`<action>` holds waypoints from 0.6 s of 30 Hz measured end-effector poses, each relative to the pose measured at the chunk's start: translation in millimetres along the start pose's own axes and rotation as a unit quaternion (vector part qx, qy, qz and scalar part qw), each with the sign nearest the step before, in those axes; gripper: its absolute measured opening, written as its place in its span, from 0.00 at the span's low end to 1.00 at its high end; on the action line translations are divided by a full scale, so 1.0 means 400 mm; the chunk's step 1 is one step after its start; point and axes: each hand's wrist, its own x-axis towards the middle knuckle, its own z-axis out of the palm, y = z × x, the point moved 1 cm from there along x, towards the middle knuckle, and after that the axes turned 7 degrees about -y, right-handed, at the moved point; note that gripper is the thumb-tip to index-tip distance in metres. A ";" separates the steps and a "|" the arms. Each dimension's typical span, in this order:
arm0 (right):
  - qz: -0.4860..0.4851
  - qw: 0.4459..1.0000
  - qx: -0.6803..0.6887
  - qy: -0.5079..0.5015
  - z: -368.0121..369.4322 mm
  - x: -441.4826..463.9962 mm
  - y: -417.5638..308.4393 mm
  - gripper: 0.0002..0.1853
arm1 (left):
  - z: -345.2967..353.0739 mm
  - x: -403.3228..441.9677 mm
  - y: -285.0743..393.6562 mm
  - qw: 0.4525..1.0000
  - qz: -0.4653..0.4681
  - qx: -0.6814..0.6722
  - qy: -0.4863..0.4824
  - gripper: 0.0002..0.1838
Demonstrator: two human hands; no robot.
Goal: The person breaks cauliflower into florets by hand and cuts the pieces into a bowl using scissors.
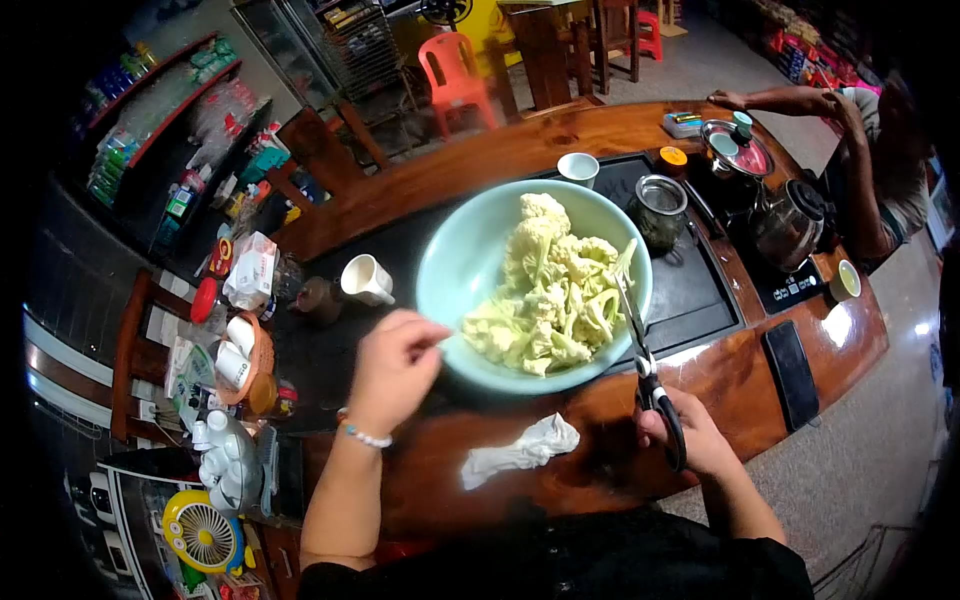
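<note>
At the left of the work, a white mug (367, 280) lies near the person's left hand (398, 365). That hand is bent at the fingers, thumb and forefinger toward the bowl's near left rim; whether their tips meet, or hold a small piece, cannot be told. A crumpled white tissue (522, 451) lies on the wooden counter (430, 485), just on the near side of the pale green bowl (462, 245).

The cauliflower (550, 300) is inside the bowl, heaped toward its middle and right. Much of it looks already parted into florets, so the cutting seems well along; a few larger clusters with long stems appear left to divide. No uncut head shows outside the bowl. The florets lie at mixed angles; the tallest cluster, at the back, turns its crown to the far side, its stem running back toward the person.

Further right are the scissors (647, 370), reaching over the bowl's right rim. Their long axis runs from the handles near the person away and slightly leftward, the blade tips beside a slender floret. The right hand (697, 437) is curled around the handles, gripping them. Beyond it, a black smartphone (790, 375) rests on the counter.
</note>
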 end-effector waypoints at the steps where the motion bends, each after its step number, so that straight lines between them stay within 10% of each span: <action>1: 0.003 1.000 0.011 0.004 0.004 0.002 0.005 0.15 | 0.013 0.025 0.024 0.998 0.053 0.042 -0.011 0.15; 13: 0.012 1.000 -0.018 0.005 0.023 -0.008 0.019 0.17 | 0.248 0.407 0.076 0.996 -0.071 0.045 0.035 0.27; 18: 0.033 0.999 0.009 0.025 0.018 -0.015 0.020 0.17 | 0.210 0.423 0.020 0.957 0.019 -0.277 0.083 0.22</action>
